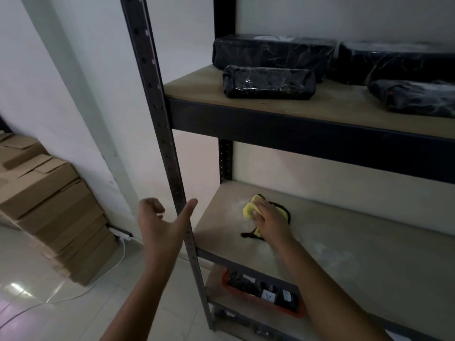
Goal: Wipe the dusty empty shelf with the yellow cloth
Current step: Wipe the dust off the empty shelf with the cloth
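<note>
Yellow cloth (250,209) lies bunched on the dusty shelf (344,262), near its back left corner. The right hand (269,217) presses down on it, fingers closed over the cloth. The left hand (162,222) is open, fingers spread, thumb against the metal shelf post (160,114). Black wrapped packages (268,81) sit on the shelf above.

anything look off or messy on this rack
Only the dust: pale, powdery smears on the middle shelf, around the yellow cloth under the right hand and nearer the front edge. The wrapped black bundles above lie flat. The left hand is open by the post.
</note>
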